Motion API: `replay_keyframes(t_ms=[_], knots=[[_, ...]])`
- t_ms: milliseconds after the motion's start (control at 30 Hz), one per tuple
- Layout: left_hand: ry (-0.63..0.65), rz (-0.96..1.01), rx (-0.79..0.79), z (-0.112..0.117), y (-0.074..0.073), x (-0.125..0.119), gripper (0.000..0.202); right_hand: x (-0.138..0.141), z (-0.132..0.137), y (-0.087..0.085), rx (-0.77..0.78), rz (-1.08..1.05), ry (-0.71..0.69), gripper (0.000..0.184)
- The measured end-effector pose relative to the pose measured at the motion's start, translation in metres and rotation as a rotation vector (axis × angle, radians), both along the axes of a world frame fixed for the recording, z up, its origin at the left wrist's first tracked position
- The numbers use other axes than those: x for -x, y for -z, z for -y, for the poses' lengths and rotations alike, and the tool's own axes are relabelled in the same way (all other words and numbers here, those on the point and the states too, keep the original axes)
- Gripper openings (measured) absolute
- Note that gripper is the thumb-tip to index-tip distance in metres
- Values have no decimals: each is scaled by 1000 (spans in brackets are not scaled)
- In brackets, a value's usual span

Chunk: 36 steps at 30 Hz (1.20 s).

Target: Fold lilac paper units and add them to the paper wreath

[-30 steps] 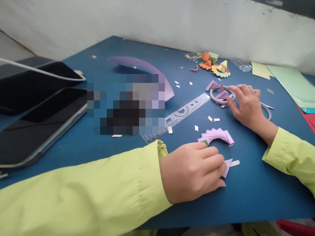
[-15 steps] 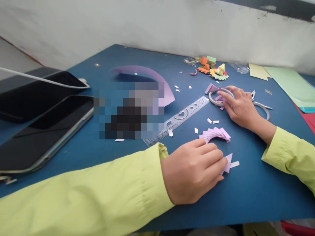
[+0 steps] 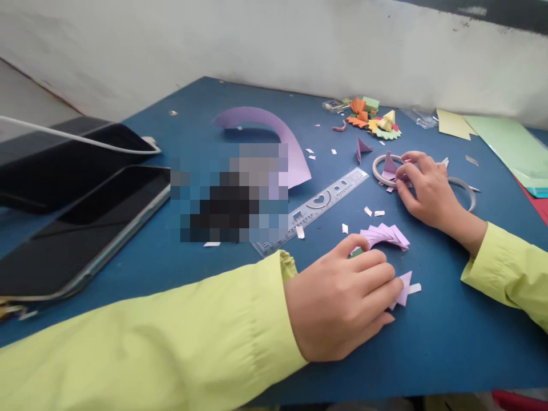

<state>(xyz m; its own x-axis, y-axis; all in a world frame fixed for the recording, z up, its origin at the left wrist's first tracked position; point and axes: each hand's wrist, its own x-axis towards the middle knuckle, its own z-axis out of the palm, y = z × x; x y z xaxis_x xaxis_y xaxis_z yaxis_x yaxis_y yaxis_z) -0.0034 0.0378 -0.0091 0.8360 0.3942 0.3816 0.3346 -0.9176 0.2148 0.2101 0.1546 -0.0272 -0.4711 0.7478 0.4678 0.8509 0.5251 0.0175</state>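
Note:
My left hand point(image 3: 342, 299) lies over a curved chain of overlapping purple folded paper pieces point(image 3: 384, 235), its fingers closed on it and hiding the middle. A bit of green shows under the index finger. From the chain's near end a white strip point(image 3: 415, 288) sticks out. Farther right, my right hand point(image 3: 426, 182) has its thumb and fingertips pinched at a small folded purple paper piece point(image 3: 389, 166), which stands inside a white tape roll point(image 3: 377, 174). Another folded purple piece point(image 3: 362, 149) rests on the table just beyond the roll.
A clear plastic ruler point(image 3: 319, 200) and a curled purple sheet point(image 3: 295, 160) lie left of centre. Two dark devices, one a phone point(image 3: 85, 222), occupy the left side. Colourful folded paper point(image 3: 370, 120) and green sheets point(image 3: 500, 145) are at the back. White scraps point(image 3: 368, 211) are scattered about; a second ring point(image 3: 471, 197) is beside my right wrist.
One folded purple piece has moved off the tape roll to the table beyond it. My right fingers have drawn together at another piece inside the roll. My left hand stays on the chain.

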Motion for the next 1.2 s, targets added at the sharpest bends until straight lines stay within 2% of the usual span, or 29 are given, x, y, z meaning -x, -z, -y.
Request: replay_keyframes(t_ms=[167,300,367,433,500,567,667,767,833,967,1067,1133,1200], knots=[[-182,-27,31,-1,3,0,32,-7,1,1,-85,-28,31,14],[-186,54,80,-4,7,0,24,-10,11,-10,-180,-53,58,15],[-177,111,131,-5,6,0,18,-9,25,-21,-240,-50,19,13],[-174,179,221,-5,4,1,14,-8,45,-32,-312,-38,-174,5],[-181,256,341,-5,0,2,16,-8,68,-42,-275,-34,-284,7],[-216,332,437,-4,-3,2,15,-9,88,-48,-179,-62,-406,21],[-252,399,484,-4,-6,-1,10,-8,107,-47,-92,-124,-517,22],[-200,387,563,-3,-7,-6,14,-3,109,-39,-93,-135,-649,13],[-177,390,653,-3,-7,-9,14,1,108,-33,-102,-138,-680,13],[-252,473,806,-3,-12,-8,14,4,105,-30,-66,-179,-698,17],[-289,458,775,-3,-17,-6,29,2,105,-31,15,-198,-736,24],[-307,432,751,-3,-19,-5,31,2,105,-30,30,-185,-755,25],[-323,434,826,-1,-20,-6,29,1,104,-29,34,-176,-757,26]])
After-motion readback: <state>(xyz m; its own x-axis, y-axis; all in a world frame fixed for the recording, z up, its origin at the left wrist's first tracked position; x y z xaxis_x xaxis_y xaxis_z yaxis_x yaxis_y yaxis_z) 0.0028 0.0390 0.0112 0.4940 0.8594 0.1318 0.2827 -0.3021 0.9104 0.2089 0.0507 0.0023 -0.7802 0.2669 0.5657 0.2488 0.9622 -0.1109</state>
